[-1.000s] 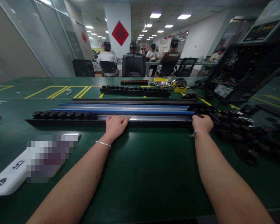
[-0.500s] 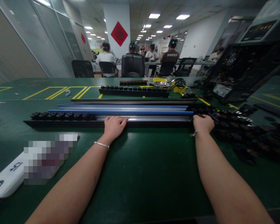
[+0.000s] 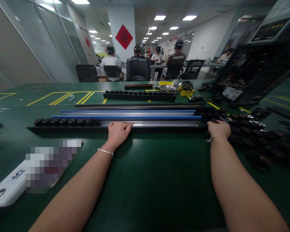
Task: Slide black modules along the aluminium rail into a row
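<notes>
A long black rail (image 3: 159,130) with a shiny metal inner channel lies across the table. Several small black parts (image 3: 62,121) stand in a row along its left half. My left hand (image 3: 119,131) is closed over the rail near its middle, just right of that row. Past the rail's right end, my right hand (image 3: 219,129) sits at the near edge of a pile of black parts (image 3: 251,135). Its fingers are curled together; what they hold, if anything, is hidden. Behind the black rail lie blue-edged rails (image 3: 128,113), parallel to it.
Farther back are another black rail with parts (image 3: 139,95) and a metal bowl (image 3: 167,87) beside yellow containers. A black machine frame (image 3: 246,71) stands at the right. A white object (image 3: 8,190), partly blurred out, lies at the near left. People sit at desks beyond.
My right hand has moved right, from the rail's right end to the pile of black parts. My left hand stays on the rail. The camera view has shifted slightly.
</notes>
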Motion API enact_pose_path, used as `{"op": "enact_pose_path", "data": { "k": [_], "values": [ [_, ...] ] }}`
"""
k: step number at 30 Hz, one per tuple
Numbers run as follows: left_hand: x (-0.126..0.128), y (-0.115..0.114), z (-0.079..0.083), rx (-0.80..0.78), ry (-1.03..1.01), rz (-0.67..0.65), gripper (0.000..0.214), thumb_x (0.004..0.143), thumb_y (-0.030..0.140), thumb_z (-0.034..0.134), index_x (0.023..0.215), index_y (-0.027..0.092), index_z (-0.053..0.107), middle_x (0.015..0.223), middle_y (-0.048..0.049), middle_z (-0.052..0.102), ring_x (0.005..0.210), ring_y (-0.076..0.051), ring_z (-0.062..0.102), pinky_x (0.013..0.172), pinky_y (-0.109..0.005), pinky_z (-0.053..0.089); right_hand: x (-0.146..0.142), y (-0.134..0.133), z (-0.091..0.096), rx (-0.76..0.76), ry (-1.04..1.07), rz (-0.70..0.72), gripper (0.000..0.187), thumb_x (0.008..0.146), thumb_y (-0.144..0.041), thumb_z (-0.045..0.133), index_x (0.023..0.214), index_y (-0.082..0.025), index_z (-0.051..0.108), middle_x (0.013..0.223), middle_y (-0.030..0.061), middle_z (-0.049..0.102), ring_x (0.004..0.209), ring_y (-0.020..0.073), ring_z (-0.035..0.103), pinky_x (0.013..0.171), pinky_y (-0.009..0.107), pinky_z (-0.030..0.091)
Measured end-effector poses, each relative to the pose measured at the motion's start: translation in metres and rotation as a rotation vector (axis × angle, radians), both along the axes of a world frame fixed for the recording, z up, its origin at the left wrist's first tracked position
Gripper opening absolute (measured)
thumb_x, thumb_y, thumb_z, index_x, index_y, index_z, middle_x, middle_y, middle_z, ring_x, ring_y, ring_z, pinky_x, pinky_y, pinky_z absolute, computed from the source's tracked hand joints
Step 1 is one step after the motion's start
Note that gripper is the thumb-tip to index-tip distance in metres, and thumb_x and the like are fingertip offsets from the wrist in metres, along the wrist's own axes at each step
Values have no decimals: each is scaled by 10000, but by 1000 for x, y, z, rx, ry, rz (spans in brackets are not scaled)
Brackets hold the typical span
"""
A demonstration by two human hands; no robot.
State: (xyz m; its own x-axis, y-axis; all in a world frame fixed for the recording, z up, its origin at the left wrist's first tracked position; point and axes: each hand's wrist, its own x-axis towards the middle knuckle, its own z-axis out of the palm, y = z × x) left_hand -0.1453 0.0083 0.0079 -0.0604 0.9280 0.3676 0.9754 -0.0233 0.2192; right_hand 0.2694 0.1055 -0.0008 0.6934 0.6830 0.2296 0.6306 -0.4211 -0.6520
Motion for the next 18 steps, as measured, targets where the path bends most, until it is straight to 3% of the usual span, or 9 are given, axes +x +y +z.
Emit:
{"op": "enact_pose_path", "data": {
  "k": [2, 7, 12, 18],
  "values": [
    [0, -1, 0, 5, 2, 11, 369, 900, 398, 361, 1008, 340, 710, 891, -16, 698, 939, -215, 580, 916, -412, 317, 0, 0, 1, -11, 43, -16, 438, 655, -312, 614, 1070, -194, 691, 932, 91, 689, 863, 212, 616, 739, 273, 448],
    [0, -1, 1, 11, -15, 43, 359, 890, 373, 379, 1000, 322, 717, 881, -24, 691, 925, -214, 578, 903, -395, 343, 1, 1, -2, -17, 123, 2, 407, 672, -229, 599, 1066, -193, 693, 786, 54, 685, 633, 147, 593, 620, 251, 444],
    [-1, -1, 2, 48, -42, 66, 348, 871, 332, 401, 988, 292, 727, 870, -33, 689, 891, -215, 576, 839, -359, 391, 0, 1, -4, 20, 31, 8, 362, 674, -242, 624, 1024, -190, 701, 941, 76, 689, 782, 183, 581, 751, 296, 434],
    [-5, 0, 1, 152, -112, 49, 342, 858, 284, 409, 954, 238, 734, 916, -38, 693, 939, -212, 561, 898, -335, 405, 3, 2, -5, 47, -68, 87, 362, 691, -176, 555, 1030, -128, 674, 903, 120, 667, 766, 204, 571, 747, 334, 432]
  ]
}}
